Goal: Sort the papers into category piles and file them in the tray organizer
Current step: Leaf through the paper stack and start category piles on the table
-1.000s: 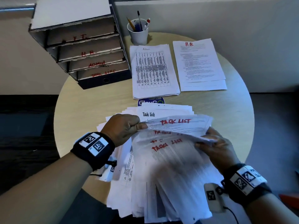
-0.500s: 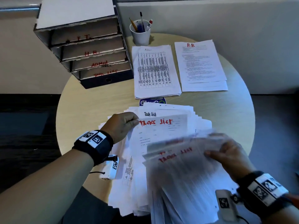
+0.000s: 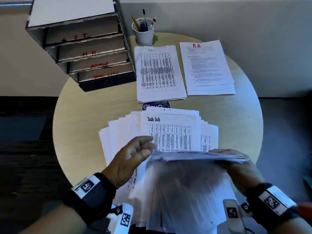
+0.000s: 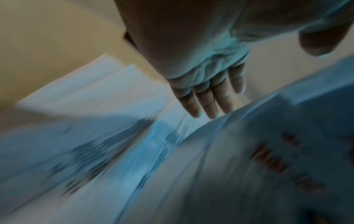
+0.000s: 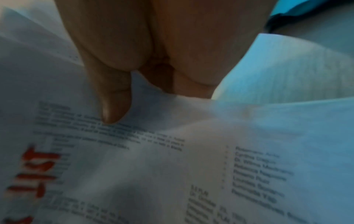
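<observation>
My right hand (image 3: 236, 164) grips the far edge of a blurred bundle of task list papers (image 3: 194, 183), tipped up toward me; its thumb (image 5: 113, 98) lies on the top sheet (image 5: 172, 166), which has red lettering. My left hand (image 3: 135, 152) hovers at the bundle's left corner with nothing in it, and its straight fingers (image 4: 206, 94) reach over the sheets below. A fanned spread (image 3: 121, 132) lies under the bundle, with a black-titled "Task List" table sheet (image 3: 170, 132) on top. The tray organizer (image 3: 94, 54), labelled I.T., H.R., ADMIN and TASK LIST, stands at the back left.
An Admin pile (image 3: 160, 73) and an H.R. pile (image 3: 207, 68) lie side by side at the back of the round wooden table (image 3: 94, 115). A white cup of pens (image 3: 143, 32) stands behind them. A blue round sticker (image 3: 156, 105) peeks out above the spread.
My right hand has lifted the bundle of red-titled sheets up toward me, uncovering the black-titled Task List sheet. My left hand has let go of the sheet it pinched and drawn back.
</observation>
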Available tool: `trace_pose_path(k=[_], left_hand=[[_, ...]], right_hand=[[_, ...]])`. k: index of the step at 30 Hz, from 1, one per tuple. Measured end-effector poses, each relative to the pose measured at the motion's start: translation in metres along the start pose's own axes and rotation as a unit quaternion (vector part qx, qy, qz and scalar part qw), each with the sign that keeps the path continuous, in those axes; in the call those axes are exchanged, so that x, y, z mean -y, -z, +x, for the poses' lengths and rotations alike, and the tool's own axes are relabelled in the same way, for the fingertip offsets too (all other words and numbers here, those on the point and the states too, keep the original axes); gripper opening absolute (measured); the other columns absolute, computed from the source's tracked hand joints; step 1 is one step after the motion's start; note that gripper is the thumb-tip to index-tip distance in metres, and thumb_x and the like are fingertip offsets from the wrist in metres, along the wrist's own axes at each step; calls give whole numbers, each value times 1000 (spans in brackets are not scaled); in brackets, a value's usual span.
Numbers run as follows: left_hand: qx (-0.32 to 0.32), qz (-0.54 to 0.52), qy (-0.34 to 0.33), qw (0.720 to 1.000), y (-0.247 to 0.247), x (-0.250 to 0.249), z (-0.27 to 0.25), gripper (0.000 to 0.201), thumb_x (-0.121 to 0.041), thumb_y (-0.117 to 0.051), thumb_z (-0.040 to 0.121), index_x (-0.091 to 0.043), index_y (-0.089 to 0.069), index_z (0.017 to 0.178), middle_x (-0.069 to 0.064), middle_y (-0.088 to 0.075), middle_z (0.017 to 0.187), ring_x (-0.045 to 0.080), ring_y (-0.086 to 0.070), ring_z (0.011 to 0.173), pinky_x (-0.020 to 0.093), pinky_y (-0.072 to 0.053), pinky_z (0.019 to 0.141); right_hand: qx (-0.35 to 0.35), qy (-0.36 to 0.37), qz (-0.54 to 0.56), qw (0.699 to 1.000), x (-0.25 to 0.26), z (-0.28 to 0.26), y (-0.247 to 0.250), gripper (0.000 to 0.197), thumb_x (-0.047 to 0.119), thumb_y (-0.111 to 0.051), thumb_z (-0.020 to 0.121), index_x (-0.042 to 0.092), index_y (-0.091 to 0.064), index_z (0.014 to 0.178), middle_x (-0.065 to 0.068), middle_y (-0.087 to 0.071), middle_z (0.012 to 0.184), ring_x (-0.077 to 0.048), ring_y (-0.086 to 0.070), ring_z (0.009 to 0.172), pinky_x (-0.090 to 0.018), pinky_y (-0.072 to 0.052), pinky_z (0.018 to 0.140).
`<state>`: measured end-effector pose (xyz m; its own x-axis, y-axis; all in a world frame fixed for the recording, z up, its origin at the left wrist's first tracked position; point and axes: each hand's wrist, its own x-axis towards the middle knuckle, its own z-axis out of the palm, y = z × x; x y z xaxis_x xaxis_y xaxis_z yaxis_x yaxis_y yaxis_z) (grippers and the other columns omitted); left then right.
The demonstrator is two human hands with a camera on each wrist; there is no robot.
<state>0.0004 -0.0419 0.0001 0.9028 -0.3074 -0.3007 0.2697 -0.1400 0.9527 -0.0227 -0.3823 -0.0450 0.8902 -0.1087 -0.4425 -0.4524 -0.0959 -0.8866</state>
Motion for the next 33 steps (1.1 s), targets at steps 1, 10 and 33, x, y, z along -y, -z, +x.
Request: trace_pose_path(k=[1, 10, 33], left_hand=[[-8, -12, 38, 999, -3, 10, 1, 57, -50, -60, 72, -23, -58, 122, -8, -69, 109, 2, -62, 108, 16, -47, 90], [56, 122, 90, 987, -25, 44, 24, 36, -34, -54, 94, -33, -50, 130, -16, -63, 125, 0, -59, 112, 27, -50, 95], [-14, 541, -34, 840, 29, 13, 126, 26, -21, -64, 89, -20, -57, 114, 3, -50, 115, 30, -49, 108, 35, -42, 83]], right_hand=[[-25, 8, 12, 1000, 1, 1, -1, 14, -8, -69, 80, 5, -74, 84, -2, -74, 78, -13, -66, 66, -14, -49, 57], [-55, -46, 135, 988, 8, 24, -30, 18, -11, -58, 86, 4, -66, 94, -3, -71, 68, -8, -62, 49, -16, -45, 44], [2, 19, 4, 1000, -2, 12, -10, 22, -18, -73, 70, -1, -74, 84, -19, -73, 85, -15, -65, 70, -18, -53, 64]])
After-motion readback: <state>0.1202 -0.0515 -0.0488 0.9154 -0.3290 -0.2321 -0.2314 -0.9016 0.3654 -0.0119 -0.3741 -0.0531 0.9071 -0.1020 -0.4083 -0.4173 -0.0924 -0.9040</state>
